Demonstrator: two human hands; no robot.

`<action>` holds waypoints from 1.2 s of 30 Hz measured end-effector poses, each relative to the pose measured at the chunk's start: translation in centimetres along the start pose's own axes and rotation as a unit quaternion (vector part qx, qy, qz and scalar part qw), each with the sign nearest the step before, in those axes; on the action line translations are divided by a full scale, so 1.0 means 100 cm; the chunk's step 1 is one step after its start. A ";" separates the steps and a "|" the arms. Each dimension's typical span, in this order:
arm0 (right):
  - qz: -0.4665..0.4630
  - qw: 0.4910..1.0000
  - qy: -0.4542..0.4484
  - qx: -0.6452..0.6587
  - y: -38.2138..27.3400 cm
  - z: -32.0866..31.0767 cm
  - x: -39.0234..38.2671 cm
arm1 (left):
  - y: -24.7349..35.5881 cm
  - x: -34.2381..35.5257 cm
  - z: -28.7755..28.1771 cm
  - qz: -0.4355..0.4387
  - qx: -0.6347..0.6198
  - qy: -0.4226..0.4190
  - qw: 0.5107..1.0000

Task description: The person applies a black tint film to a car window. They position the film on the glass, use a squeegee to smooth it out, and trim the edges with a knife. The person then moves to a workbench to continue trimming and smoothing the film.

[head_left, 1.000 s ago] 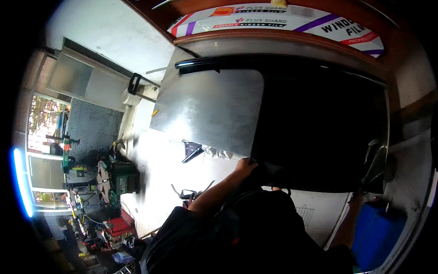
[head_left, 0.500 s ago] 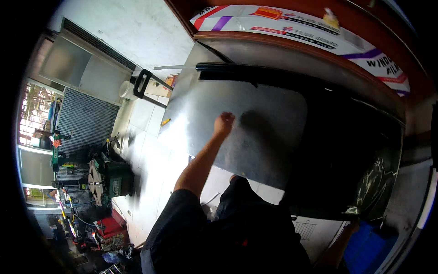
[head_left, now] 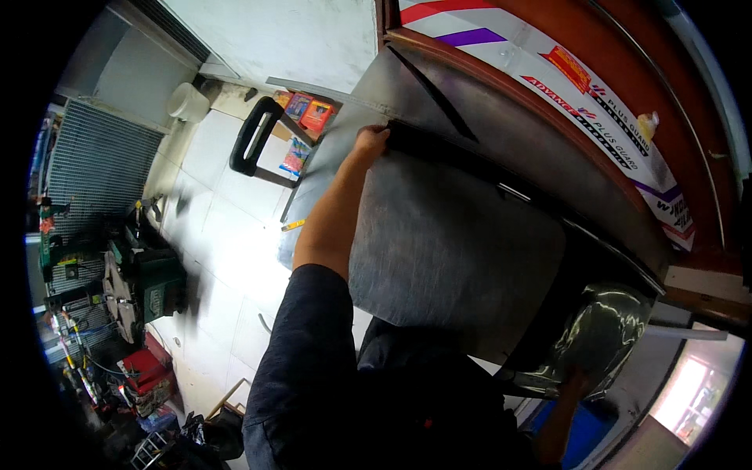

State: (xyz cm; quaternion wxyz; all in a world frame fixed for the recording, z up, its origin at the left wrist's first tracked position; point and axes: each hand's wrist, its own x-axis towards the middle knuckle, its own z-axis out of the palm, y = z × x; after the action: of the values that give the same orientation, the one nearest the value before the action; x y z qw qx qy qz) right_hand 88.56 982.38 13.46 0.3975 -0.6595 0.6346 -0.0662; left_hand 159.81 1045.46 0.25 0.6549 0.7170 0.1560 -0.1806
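1. Left hand (head_left: 374, 142) had moved from above the bare grey metal tabletop (head_left: 462, 251) to the left end of the long, glossy black roll (head_left: 470, 174) along its far side; whether its fingers gripped was unclear.
2. Right hand (head_left: 578, 384) met shiny, crinkled see-through film (head_left: 607, 333); its fingers were too dark to judge.
3. Light, even tension probably best avoided creases.

Your left hand (head_left: 373, 141) grasps the long black film roll (head_left: 450, 157) near the grey metal tabletop's (head_left: 446, 258) left edge. Your right hand (head_left: 576, 384) touches glossy dark sheeting (head_left: 599, 329).
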 end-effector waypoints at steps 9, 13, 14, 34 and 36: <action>-0.074 0.991 -0.096 0.054 -0.117 0.105 -0.051 | 0.032 -0.045 -0.028 0.120 -0.102 -0.078 0.984; -0.241 0.958 -0.144 -0.053 -0.136 0.142 0.052 | 0.041 -0.074 -0.033 0.131 -0.105 -0.053 0.984; -0.221 0.963 -0.154 0.009 -0.147 0.156 0.062 | 0.045 -0.076 -0.032 0.131 -0.098 -0.054 0.985; 0.041 0.818 -0.086 0.568 -0.334 0.260 0.142 | 0.179 -0.057 0.003 0.112 0.089 0.099 0.985; 0.066 0.815 -0.047 0.574 -0.355 0.267 0.123 | 0.178 -0.059 0.017 0.070 -0.033 0.073 0.994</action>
State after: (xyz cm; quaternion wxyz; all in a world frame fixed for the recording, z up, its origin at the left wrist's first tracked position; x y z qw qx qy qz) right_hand 134.53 978.90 11.89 0.7369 -0.2704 0.5034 -0.3612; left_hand 162.71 1042.23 18.56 0.6758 0.7157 0.1587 -0.0764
